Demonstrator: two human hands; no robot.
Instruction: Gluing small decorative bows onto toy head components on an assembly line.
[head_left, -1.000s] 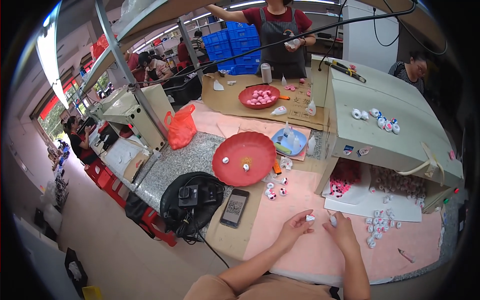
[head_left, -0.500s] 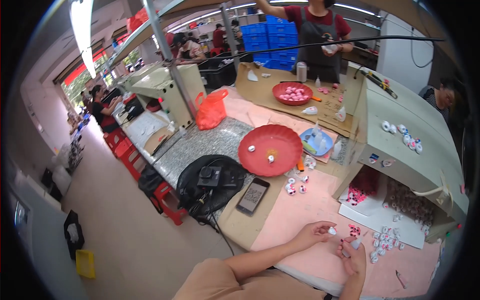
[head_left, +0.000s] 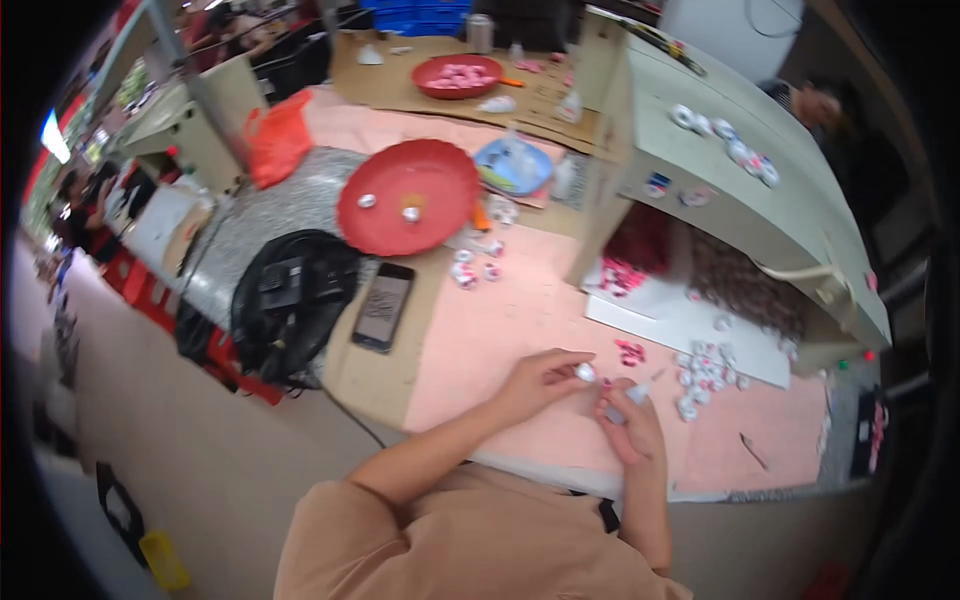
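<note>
My left hand is closed in a pinch on a small white rounded piece. Just right of it, my right hand wraps round a small translucent squeeze bottle with a thin nozzle. A tiny dark pink piece shows at the right fingertips. The two hands are close together but apart, above a pink cloth. Beyond them lies a little cluster of dark pink pieces. To the right are several white rounded pieces with coloured marks.
A red scalloped tray, a phone and a black bag lie to the left. A blue dish holds bottles. At right stands a grey-green metal housing; a pointed tool lies nearer me.
The view has tilted down and turned right, so the table appears further up and left. Both hands keep hold of their things, close together as before.
</note>
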